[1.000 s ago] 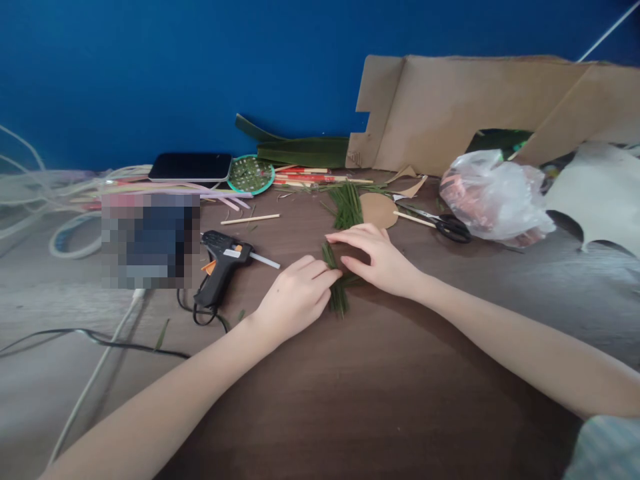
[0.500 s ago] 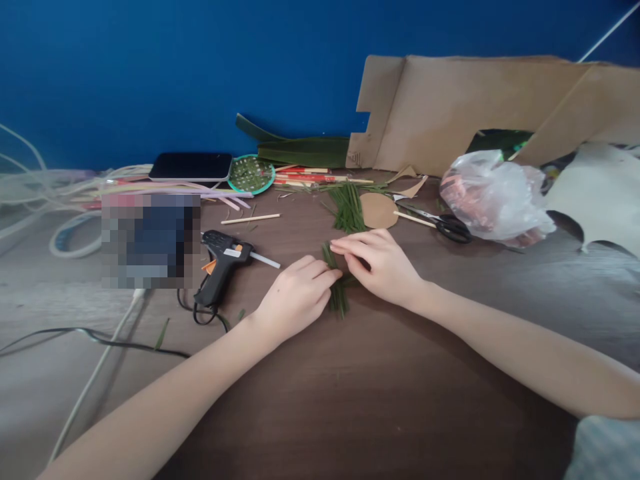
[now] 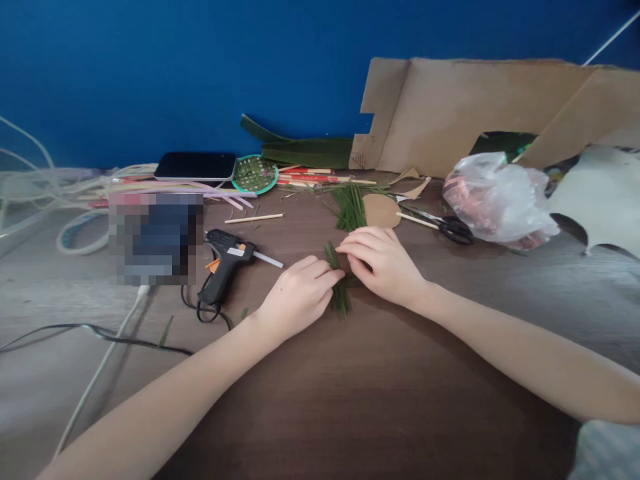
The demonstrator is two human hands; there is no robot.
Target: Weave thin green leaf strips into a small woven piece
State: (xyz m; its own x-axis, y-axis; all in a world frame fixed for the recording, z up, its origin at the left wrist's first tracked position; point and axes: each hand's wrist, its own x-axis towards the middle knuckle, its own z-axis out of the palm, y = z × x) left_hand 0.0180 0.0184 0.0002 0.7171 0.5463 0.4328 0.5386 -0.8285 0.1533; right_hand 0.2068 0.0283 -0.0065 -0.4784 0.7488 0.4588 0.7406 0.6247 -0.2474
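A small bundle of narrow green leaf strips [image 3: 341, 299] lies on the brown table, in front of me. My left hand [image 3: 300, 287] is closed on its left side, thumb and fingers pinching the strips. From the right, my right hand [image 3: 383, 263] reaches in with bent fingers drawn together, their tips at the upper right edge of the bundle. Whatever sits between those fingertips is too small to make out. Just beyond the hands rests a thicker pile of cut green strips [image 3: 350, 207], against a round brown cardboard disc [image 3: 383, 211].
Left of my hands lies a black glue gun [image 3: 225, 263] with its cord. Scissors [image 3: 453, 229] and a plastic bag [image 3: 500, 200] are at right. Behind are a phone [image 3: 195, 165], a green-rimmed basket [image 3: 255, 175], long leaves [image 3: 307, 152] and a cardboard sheet [image 3: 450, 110].
The view has shifted slightly, so everything appears a little further right. My right fingertips have drawn back slightly from over the strips toward their edge; my left hand keeps its grip.
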